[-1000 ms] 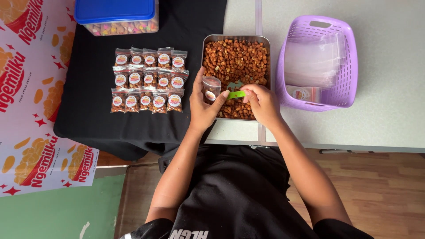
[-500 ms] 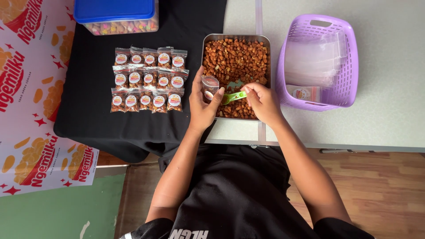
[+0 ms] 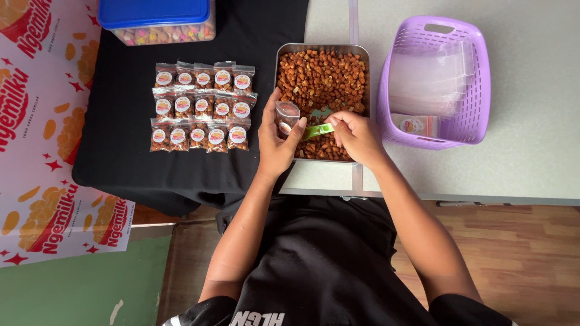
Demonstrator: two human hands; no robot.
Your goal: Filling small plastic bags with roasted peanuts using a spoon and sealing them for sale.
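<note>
Head view: we look straight down on our two hands working over the near left corner of a metal tray (image 3: 362, 57) of brown coated nuts (image 3: 323, 75), which sits by the table's near edge.
Left hand: our left hand (image 3: 275, 142) pinches a small clear bag (image 3: 286, 116) between thumb and fingers, its mouth turned toward the spoon, just over the tray's left rim.
Right hand: our right hand (image 3: 357, 136) has its fingers pressed together around the handle of a green spoon (image 3: 318, 130), whose bowl points at the bag's mouth; we cannot tell whether it carries nuts.
Step in hand: we judge this to be spooning nuts into the bag.
Doing it well: we should keep the bag's mouth wide and directly over the tray so strays fall back in, bring the spoon's tip inside the opening before tipping, and tip slowly.
Risk: a slack bag mouth could fold shut and spill nuts onto the black cloth (image 3: 133, 169).
Nearby: rows of filled packets (image 3: 199, 107) lie on the cloth left of the tray; a purple basket (image 3: 477, 78) of empty bags stands just right of it; a blue-lidded box (image 3: 157, 15) sits at the far edge.
</note>
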